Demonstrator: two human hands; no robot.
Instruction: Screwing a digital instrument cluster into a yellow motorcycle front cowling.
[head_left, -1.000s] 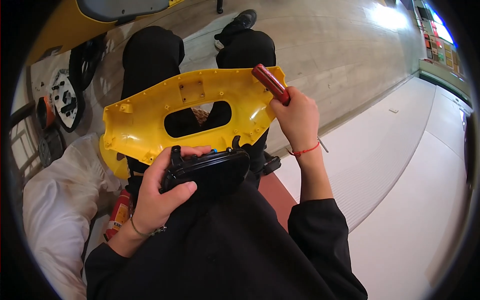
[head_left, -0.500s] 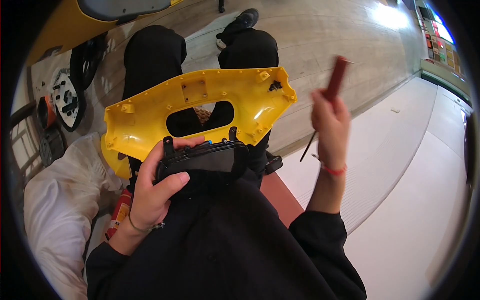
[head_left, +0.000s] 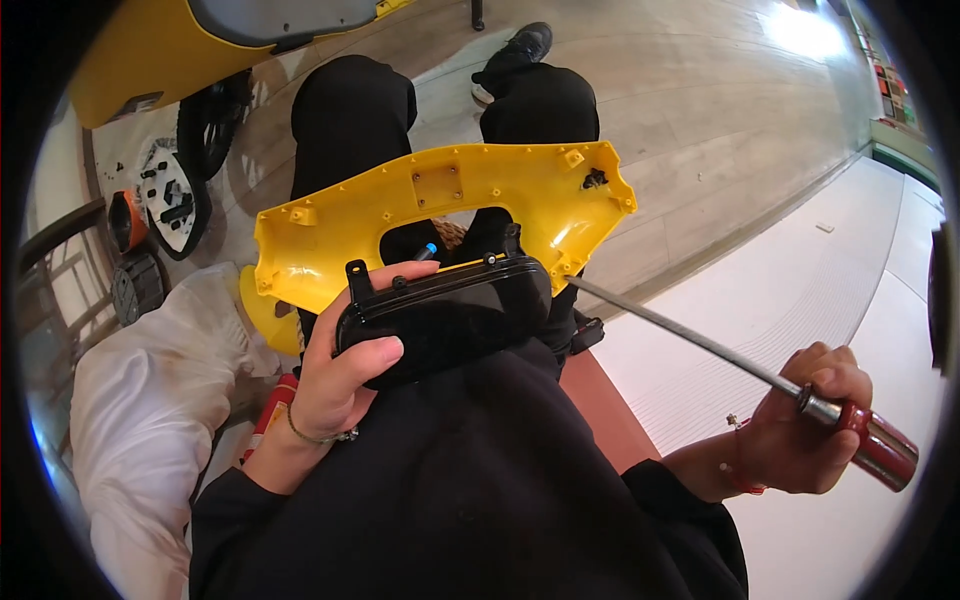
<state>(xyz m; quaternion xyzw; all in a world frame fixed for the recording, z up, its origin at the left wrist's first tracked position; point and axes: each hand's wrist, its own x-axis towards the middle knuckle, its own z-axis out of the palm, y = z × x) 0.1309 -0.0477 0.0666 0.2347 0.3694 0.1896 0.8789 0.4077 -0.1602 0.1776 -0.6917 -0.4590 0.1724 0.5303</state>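
**Fingers clamped both sides; screwdriver pulled off the shell**

Fingers (head_left: 375, 352) of left hand (head_left: 340, 385) are wrapped tight round the black housing (head_left: 450, 315), thumb on its near face, pressing it against the lower edge of the yellow shell (head_left: 450, 200). Right hand (head_left: 805, 430) is closed in a fist on the red handle of the screwdriver (head_left: 740, 370).

What changed:
- A second ago the right hand was up at the shell's right corner, red handle lying on it.
- Half a second ago it had lifted clear, tool pointing up.
- Now the hand is low and far right, well apart from the shell. Shaft angles up-left, tip just beside the shell's lower right corner, near the black housing. Can't tell if the tip touches anything.
- Left hand grip and housing position basically unchanged. Shell has tilted a bit, inside face with screw bosses up.

Read: my guess is the tool got flipped to working orientation and is being lined up on a fastener at that lower right corner.

Shell and housing sit over the knees, above the floor (head_left: 700, 120). White cloth (head_left: 150, 420) and loose wheel parts (head_left: 170, 195) lie to the left.
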